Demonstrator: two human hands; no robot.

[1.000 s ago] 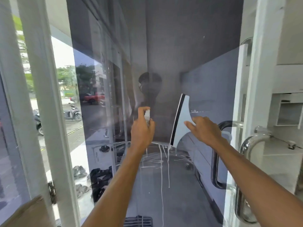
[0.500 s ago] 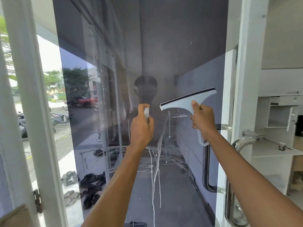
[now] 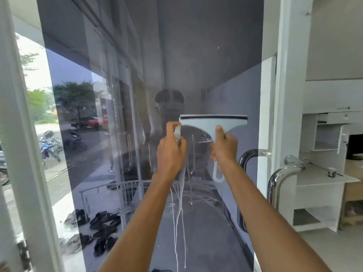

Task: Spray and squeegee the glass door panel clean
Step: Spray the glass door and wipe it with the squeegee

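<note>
Pale-blue plastic squeegee [image 3: 212, 123] looks light & stiff w/ a soft black rubber edge on top; best hold, I judge, is the narrow handle below the head, where the right hand [image 3: 224, 149] has its fingers wrapped, blade level against the glass door panel [image 3: 121, 79] near mid-height. Fingers of the left hand [image 3: 170, 156] clench a small spray bottle [image 3: 177, 133] just beside the blade's left end. Glass looks rigid, slick, tinted & reflective, w/ white drips [image 3: 179, 203] running down below the 2 hands.
</note>
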